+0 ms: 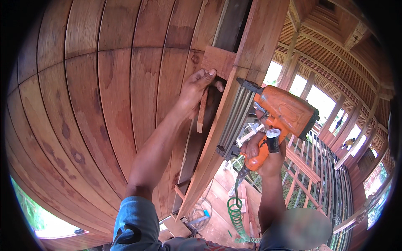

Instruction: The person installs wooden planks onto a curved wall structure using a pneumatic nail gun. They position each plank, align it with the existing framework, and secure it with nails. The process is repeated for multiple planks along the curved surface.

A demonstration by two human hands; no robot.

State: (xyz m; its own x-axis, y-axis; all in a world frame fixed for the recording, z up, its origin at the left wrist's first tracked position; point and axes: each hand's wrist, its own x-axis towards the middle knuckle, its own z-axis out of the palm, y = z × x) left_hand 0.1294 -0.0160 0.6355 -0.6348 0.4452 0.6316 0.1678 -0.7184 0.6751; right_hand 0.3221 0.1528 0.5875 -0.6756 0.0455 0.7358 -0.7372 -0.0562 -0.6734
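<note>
My left hand (pixel 198 90) is closed on the lower edge of a short reddish wood block (pixel 218 60), its thumb on the front face. The block sits between the plank wall (pixel 117 83) and a long upright board (pixel 224 113), over a dark gap. Just below that hand a narrow wood strip (pixel 202 113) hangs down; whether the fingers touch it I cannot tell. My right hand (pixel 268 157) is wrapped round the handle of an orange nail gun (pixel 287 108). The gun's nose is close to the upright board, and its metal magazine slants down beside it.
A green coiled air hose (pixel 236 215) runs down from the gun. Lower down are cables (pixel 201 213) and boards on the floor. At the right, stacked planks (pixel 301 161) lie over long floor beams (pixel 331 180). Posts and a slatted roof (pixel 335 54) rise beyond.
</note>
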